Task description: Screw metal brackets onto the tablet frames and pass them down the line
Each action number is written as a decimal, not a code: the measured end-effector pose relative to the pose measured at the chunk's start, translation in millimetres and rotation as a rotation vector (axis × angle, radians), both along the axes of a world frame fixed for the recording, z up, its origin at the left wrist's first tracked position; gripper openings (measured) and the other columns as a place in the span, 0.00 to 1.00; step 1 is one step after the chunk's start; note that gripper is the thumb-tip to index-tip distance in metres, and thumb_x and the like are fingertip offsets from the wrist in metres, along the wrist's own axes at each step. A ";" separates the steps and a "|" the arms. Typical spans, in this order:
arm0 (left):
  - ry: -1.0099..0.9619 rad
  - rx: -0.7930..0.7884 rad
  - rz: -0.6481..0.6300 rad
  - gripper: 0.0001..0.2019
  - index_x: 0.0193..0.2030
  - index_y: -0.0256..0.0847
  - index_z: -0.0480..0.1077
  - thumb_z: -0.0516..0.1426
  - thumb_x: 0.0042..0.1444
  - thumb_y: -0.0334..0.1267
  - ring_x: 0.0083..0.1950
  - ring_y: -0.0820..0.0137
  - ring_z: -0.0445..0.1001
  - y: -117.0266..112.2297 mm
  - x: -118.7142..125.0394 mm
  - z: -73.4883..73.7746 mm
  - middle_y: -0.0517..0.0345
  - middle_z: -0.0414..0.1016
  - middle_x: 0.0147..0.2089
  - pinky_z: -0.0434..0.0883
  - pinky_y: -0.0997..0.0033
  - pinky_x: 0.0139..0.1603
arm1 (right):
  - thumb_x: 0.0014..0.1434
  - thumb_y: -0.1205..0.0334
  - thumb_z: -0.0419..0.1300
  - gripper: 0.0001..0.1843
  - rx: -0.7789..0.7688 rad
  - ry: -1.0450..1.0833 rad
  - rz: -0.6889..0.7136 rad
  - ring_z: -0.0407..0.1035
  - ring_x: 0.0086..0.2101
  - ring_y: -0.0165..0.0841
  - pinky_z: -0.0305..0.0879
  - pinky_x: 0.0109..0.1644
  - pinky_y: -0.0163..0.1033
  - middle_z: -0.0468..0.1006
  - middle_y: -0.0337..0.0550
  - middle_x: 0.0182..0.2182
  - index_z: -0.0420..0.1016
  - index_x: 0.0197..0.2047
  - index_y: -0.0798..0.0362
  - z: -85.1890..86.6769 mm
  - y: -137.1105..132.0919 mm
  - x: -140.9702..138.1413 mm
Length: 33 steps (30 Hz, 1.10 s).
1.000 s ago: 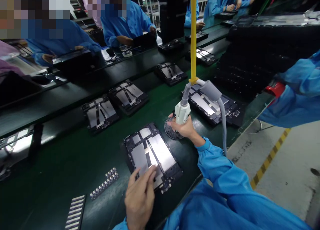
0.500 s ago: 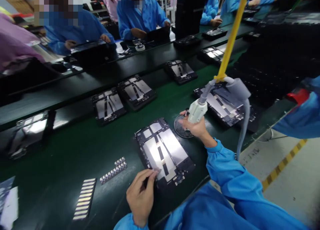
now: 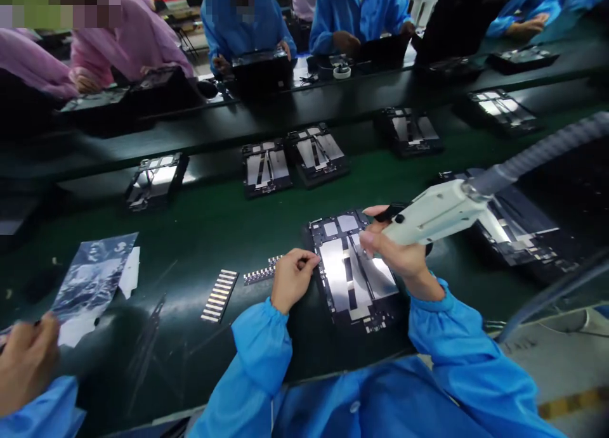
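Green conveyor belt (image 3: 200, 222) carrying trays; right hand (image 3: 397, 257) gripping white driver tool (image 3: 435, 213) over tablet chassis (image 3: 352, 273), left hand (image 3: 290, 279) resting curled, fingertips pinched, at its edge.

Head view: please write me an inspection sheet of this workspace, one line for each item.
Surface: dark green belt, with more panels standing further along.
Job's things: open panel with shiny metal plates, lying flat before the person; white power tool tilted over it.
Clutter: two strips of small parts left of the panel; plastic bag at far left.
Hands: right hand grips the tool; left hand rests at the panel's left edge, fingers pinched.
Cables: grey ribbed hose runs from the tool.
Surroundings: other workers in blue and pink coats; another person's hand at lower left.
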<state>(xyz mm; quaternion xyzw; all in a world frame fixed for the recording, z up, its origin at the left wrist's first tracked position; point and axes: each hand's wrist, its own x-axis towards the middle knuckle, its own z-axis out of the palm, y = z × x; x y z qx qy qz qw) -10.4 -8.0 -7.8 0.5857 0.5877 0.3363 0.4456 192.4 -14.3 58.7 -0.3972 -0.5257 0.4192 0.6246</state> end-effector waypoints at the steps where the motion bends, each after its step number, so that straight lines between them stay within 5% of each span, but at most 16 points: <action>1: 0.023 0.030 -0.002 0.06 0.28 0.39 0.75 0.61 0.49 0.39 0.25 0.74 0.70 3.0 0.9 -0.4 0.58 0.75 0.28 0.66 0.74 0.27 | 0.54 0.60 0.67 0.17 -0.008 -0.001 0.018 0.65 0.17 0.27 0.66 0.23 0.36 0.69 0.28 0.16 0.69 0.46 0.50 0.9 1.7 -7.6; 8: 0.086 0.086 -0.038 0.03 0.29 0.39 0.74 0.61 0.47 0.36 0.28 0.75 0.66 14.7 -1.3 1.1 0.60 0.70 0.31 0.63 0.74 0.30 | 0.49 0.59 0.68 0.17 -0.104 0.008 0.118 0.65 0.18 0.27 0.68 0.25 0.37 0.68 0.30 0.17 0.71 0.42 0.52 0.1 18.6 -55.6; 13: 0.069 -0.018 -0.127 0.08 0.28 0.39 0.73 0.65 0.39 0.36 0.23 0.75 0.65 35.2 -10.5 -3.5 0.64 0.68 0.22 0.61 0.76 0.25 | 0.46 0.58 0.69 0.14 -0.197 -0.011 0.183 0.65 0.20 0.29 0.69 0.27 0.38 0.67 0.32 0.17 0.73 0.35 0.53 -10.8 27.4 -75.5; 27: -0.009 -0.143 -0.209 0.03 0.28 0.39 0.75 0.62 0.43 0.33 0.22 0.75 0.69 44.8 -9.5 -5.4 0.63 0.72 0.20 0.67 0.76 0.25 | 0.45 0.62 0.68 0.17 -0.213 -0.059 0.177 0.73 0.30 0.35 0.73 0.35 0.40 0.72 0.36 0.21 0.73 0.39 0.54 -22.0 29.3 -82.7; 33: 0.013 -0.177 -0.253 0.07 0.32 0.39 0.77 0.61 0.46 0.38 0.25 0.71 0.74 43.8 -38.9 15.5 0.57 0.78 0.27 0.70 0.72 0.27 | 0.49 0.58 0.66 0.10 -0.177 -0.174 0.239 0.68 0.22 0.31 0.71 0.31 0.39 0.68 0.34 0.17 0.71 0.33 0.53 -22.2 24.9 -81.8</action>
